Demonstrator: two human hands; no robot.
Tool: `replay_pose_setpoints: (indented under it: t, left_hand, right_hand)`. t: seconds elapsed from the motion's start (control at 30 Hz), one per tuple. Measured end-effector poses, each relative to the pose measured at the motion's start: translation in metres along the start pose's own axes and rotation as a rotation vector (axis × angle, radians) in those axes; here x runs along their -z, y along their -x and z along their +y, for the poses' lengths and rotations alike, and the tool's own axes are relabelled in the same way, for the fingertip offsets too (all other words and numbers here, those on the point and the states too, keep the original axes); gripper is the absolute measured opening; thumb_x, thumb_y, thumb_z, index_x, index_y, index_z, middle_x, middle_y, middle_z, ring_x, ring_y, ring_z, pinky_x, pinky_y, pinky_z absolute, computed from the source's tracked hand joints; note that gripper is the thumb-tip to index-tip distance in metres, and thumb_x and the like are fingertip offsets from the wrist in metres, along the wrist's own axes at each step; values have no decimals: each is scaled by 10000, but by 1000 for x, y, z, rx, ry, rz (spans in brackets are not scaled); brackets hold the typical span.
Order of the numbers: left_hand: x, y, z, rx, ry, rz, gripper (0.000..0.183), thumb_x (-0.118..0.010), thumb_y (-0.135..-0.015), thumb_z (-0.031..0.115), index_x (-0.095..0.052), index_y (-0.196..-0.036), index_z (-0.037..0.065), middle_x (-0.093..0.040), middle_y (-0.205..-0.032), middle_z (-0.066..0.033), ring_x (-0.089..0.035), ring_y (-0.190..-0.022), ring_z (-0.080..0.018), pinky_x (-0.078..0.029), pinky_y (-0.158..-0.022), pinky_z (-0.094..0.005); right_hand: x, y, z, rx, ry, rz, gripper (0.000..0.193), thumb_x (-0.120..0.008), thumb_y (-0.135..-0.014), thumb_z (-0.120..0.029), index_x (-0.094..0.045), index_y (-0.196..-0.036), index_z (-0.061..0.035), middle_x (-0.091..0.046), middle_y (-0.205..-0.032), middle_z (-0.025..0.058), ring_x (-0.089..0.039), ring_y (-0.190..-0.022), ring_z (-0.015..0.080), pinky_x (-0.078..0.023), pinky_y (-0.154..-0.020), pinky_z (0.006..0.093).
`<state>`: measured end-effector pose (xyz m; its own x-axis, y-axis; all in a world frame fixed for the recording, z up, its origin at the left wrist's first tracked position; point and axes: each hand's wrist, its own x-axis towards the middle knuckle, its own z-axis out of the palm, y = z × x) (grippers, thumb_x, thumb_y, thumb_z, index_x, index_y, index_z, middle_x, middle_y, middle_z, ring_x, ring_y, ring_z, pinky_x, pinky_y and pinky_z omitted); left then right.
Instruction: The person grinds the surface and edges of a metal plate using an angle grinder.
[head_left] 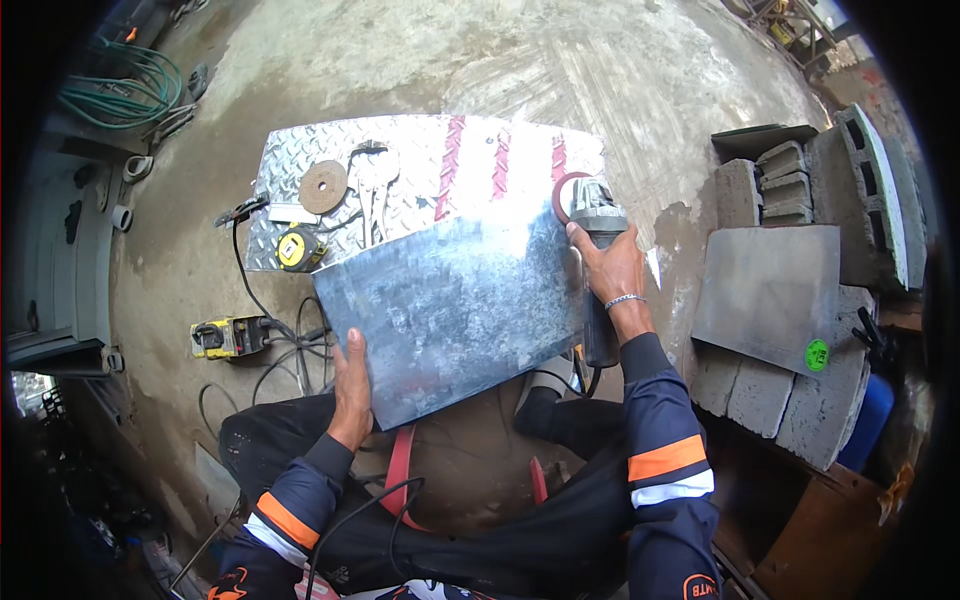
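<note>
A grey, mottled sheet metal plate [450, 310] lies tilted over the near part of a diamond-plate work surface [415, 165] and reaches out over my lap. My left hand [352, 390] grips its lower left edge, with the fingers mostly hidden at the side. My right hand [612, 272] is wrapped round an angle grinder [600, 212] at the plate's right edge. The grinder's reddish disc [566, 200] stands by the plate's upper right corner; whether it touches the metal I cannot tell.
Locking pliers [374, 195], a brown grinding disc [323, 187] and a yellow tape measure [298, 247] lie on the diamond plate. A yellow power strip [230, 337] and tangled black cables [300, 345] are at left. Concrete blocks [755, 395] with a square plate [770, 295] stand at right.
</note>
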<state>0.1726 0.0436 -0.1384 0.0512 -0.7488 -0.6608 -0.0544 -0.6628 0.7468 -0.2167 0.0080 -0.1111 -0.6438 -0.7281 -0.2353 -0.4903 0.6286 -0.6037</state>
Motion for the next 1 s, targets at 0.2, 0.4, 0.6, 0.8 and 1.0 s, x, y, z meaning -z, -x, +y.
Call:
replay_pose_setpoints:
  t: [0.2,0.4,0.6,0.8,1.0]
  left_hand:
    - [-4,4,5,-5,21,46,945,-523,-950,708,-294,-1518,-11,-430,-1475,-178,-439,-1333,-282,-350,-1122,-402]
    - [0,0,10,-52,7,-7,920,-521,-959,695,-322,-1502,-21,-441,-1465,-174,-445,-1323,-272,-352,-1116,-394]
    - [-6,-1,19,-137,-82,-25,967,-529,-934,730,-336,-1484,-42,-477,-1423,-182,-463,-1301,-270,-346,-1117,-392]
    - [-3,-4,17,-109,-104,15,979,-512,-946,722,-303,-1511,-50,-451,-1470,-199,-452,-1336,-282,-341,-1131,-393]
    - [-9,0,19,-110,-80,38,977,-509,-954,711,-292,-1521,-56,-432,-1493,-197,-445,-1347,-281,-334,-1138,-393]
  right_hand:
    - [-9,29,-15,40,60,-148,907,-759,-807,-582,-441,-1255,139,-678,-1001,368,-695,-941,486,-547,-840,504]
    - [-15,44,-14,117,39,-166,929,-759,-808,-576,-411,-1265,154,-667,-990,393,-683,-958,511,-543,-844,515]
    - [5,8,21,-54,16,4,923,-774,-785,-578,-454,-1227,167,-664,-1039,393,-681,-993,501,-540,-886,500]
    - [0,20,13,-14,27,-66,898,-761,-802,-565,-447,-1229,160,-662,-1023,398,-677,-980,514,-536,-876,511]
    - [-7,35,-4,93,30,-164,905,-758,-814,-558,-429,-1255,160,-662,-1008,397,-681,-974,507,-538,-875,507]
